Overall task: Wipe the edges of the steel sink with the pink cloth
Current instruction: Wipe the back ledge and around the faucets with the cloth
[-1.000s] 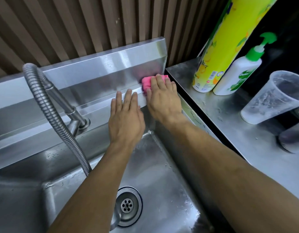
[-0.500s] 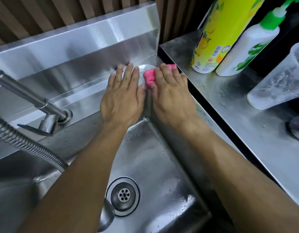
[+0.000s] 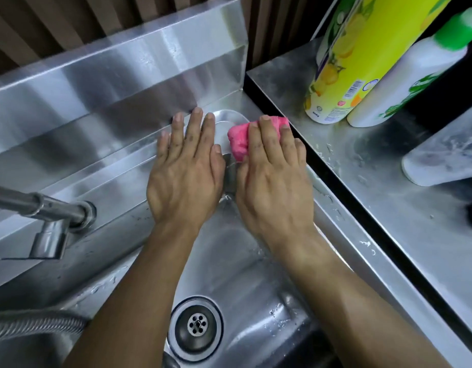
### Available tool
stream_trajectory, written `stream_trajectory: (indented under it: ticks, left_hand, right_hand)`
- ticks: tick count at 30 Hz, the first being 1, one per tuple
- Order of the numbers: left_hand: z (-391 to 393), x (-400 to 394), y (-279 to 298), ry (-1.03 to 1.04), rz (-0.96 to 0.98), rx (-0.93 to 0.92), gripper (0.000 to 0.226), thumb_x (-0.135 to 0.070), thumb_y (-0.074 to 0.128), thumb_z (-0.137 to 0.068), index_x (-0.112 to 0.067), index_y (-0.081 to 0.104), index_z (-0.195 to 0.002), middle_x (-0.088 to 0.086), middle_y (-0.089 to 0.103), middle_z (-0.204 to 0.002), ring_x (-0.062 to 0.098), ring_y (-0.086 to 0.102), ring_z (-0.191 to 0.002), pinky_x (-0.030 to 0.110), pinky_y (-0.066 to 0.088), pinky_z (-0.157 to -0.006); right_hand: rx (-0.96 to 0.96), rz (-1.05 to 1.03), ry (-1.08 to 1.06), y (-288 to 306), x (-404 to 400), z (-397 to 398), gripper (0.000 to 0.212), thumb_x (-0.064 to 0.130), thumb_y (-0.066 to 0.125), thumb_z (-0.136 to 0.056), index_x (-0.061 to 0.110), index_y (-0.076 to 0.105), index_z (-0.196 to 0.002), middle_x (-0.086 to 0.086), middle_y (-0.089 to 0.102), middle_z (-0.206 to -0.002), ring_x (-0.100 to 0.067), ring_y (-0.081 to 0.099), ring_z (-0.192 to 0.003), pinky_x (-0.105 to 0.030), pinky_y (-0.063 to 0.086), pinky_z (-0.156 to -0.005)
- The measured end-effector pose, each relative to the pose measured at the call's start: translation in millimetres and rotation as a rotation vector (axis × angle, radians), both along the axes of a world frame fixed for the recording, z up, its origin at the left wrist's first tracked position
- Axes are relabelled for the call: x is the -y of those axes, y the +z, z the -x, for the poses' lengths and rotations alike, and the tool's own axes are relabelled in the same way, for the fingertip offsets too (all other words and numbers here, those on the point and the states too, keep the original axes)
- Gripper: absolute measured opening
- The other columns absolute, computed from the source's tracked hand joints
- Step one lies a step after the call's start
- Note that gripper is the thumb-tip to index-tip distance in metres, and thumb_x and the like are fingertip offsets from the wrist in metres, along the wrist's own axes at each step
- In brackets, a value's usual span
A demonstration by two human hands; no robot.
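- Pink cloth is lying bunched on the back right corner of the steel sink, on the flat rim just below the backsplash.
- Right hand is pressing down on the cloth with fingers laid flat and slightly spread over it; this is a flat press rather than a closed grasp, and the cloth's left part is sticking out from under the fingers.
- Left hand is resting palm down and released on the back rim just beside the right hand, holding nothing, its fingertips reaching the foot of the backsplash.
- Both forearms are stretching over the basin, where the round drain is sitting near the bottom of the view, with water droplets scattered around it.
- Faucet is projecting at the left edge, and a corrugated metal hose is lying below it.
- Steel counter is running along the right of the sink, separated from it by a dark gap.
- Yellow bottle and a white pump bottle with a green top are standing side by side, touching, at the counter's back.
- Clear plastic cup is lying tilted on the counter nearer the viewer.
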State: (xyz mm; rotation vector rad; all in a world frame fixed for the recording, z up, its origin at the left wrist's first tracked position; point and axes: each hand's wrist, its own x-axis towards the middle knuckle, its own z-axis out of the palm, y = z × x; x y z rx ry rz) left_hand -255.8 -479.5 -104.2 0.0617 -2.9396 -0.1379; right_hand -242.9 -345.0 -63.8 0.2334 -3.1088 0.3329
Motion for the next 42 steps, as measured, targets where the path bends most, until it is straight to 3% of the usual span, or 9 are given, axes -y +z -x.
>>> stream_trajectory:
  ticks: [6,13,18,21,23,28,33,37,42]
  left_hand:
    - [0.4,0.9,-5.7,-0.004,-0.022,-0.024,0.060,-0.036,0.009,-0.108,-0.013,0.025,-0.162,0.004,0.022,-0.170,0.028,0.016,-0.158,0.045,0.014,-0.129]
    - [-1.9,1.4,-2.0,-0.030,-0.023,-0.033,0.058,-0.035,0.016,-0.109,-0.015,0.029,-0.161,0.005,0.027,-0.169,0.032,0.019,-0.156,0.047,0.015,-0.127]
    - [6.5,-8.4,12.7,-0.106,-0.237,-0.117,0.052,-0.029,0.026,-0.107,-0.015,0.048,-0.152,0.002,0.046,-0.159,0.028,0.036,-0.149,0.045,0.034,-0.117]
    - [20.4,-14.8,17.9,-0.189,-0.284,-0.057,0.053,-0.028,0.024,-0.107,-0.013,0.044,-0.154,0.005,0.040,-0.163,0.027,0.032,-0.150,0.040,0.023,-0.123]
    - [26.9,-16.7,19.0,-0.295,-0.205,0.014,0.056,-0.030,0.021,-0.107,-0.012,0.038,-0.156,0.007,0.035,-0.165,0.031,0.027,-0.152,0.046,0.019,-0.126]
    - [17.8,-21.7,14.7,-0.463,-0.012,0.074,0.058,-0.036,0.015,-0.107,-0.017,0.025,-0.161,0.008,0.029,-0.167,0.035,0.023,-0.152,0.052,0.023,-0.123]
    - [10.0,-25.0,11.3,-0.468,-0.018,0.054,0.059,-0.039,0.010,-0.108,-0.020,0.018,-0.164,0.005,0.021,-0.170,0.030,0.021,-0.156,0.047,0.023,-0.124]
    - [8.0,-30.2,9.4,-0.439,-0.036,0.015,0.060,-0.033,0.018,-0.105,-0.019,0.023,-0.163,0.006,0.024,-0.170,0.029,0.023,-0.156,0.048,0.025,-0.123]
    - [-6.3,-45.4,-4.4,-0.541,-0.214,-0.047,0.059,-0.026,0.028,-0.104,-0.014,0.029,-0.161,0.003,0.025,-0.169,0.025,0.018,-0.157,0.042,0.014,-0.127]
  right_hand:
    - [0.028,-0.091,0.107,0.6,16.4,37.4,0.065,0.041,0.024,-0.108,0.009,0.015,-0.164,-0.010,0.013,-0.172,-0.031,0.009,-0.159,-0.044,0.009,-0.127]
    - [-0.007,-0.016,0.011,-1.0,-40.2,-49.3,0.057,0.027,0.035,-0.107,0.009,0.029,-0.161,-0.008,0.024,-0.170,-0.034,0.020,-0.157,-0.050,0.022,-0.125]
    - [0.034,-0.084,0.009,1.2,-22.8,-19.5,0.058,0.031,0.024,-0.110,0.011,0.017,-0.164,-0.009,0.014,-0.172,-0.032,0.010,-0.159,-0.043,0.011,-0.127]
    - [0.046,-0.106,0.041,1.4,-19.7,-7.4,0.058,0.033,0.019,-0.110,0.013,0.013,-0.164,-0.007,0.010,-0.173,-0.029,0.007,-0.160,-0.042,0.010,-0.127]
    - [0.056,-0.083,0.028,2.2,-33.1,-26.2,0.058,0.034,0.020,-0.110,0.014,0.013,-0.165,-0.006,0.009,-0.173,-0.028,0.007,-0.160,-0.042,0.011,-0.127]
    - [0.007,0.012,-0.116,1.4,-74.8,-111.5,0.057,0.026,0.032,-0.109,0.009,0.022,-0.162,-0.010,0.018,-0.171,-0.032,0.014,-0.159,-0.050,0.018,-0.126]
    - [0.000,-0.047,-0.120,3.3,-56.2,-85.5,0.058,0.024,0.033,-0.108,0.002,0.022,-0.161,-0.019,0.018,-0.170,-0.037,0.007,-0.159,-0.047,0.003,-0.130]
    - [-0.028,-0.074,-0.034,-1.4,-55.3,-66.4,0.057,0.023,0.039,-0.108,0.010,0.026,-0.162,-0.012,0.021,-0.170,-0.035,0.018,-0.157,-0.046,0.016,-0.127]
    - [-0.150,0.051,-0.098,-12.7,-80.6,-122.4,0.051,0.015,0.053,-0.106,0.006,0.042,-0.155,-0.011,0.035,-0.165,-0.035,0.026,-0.155,-0.046,0.021,-0.126]
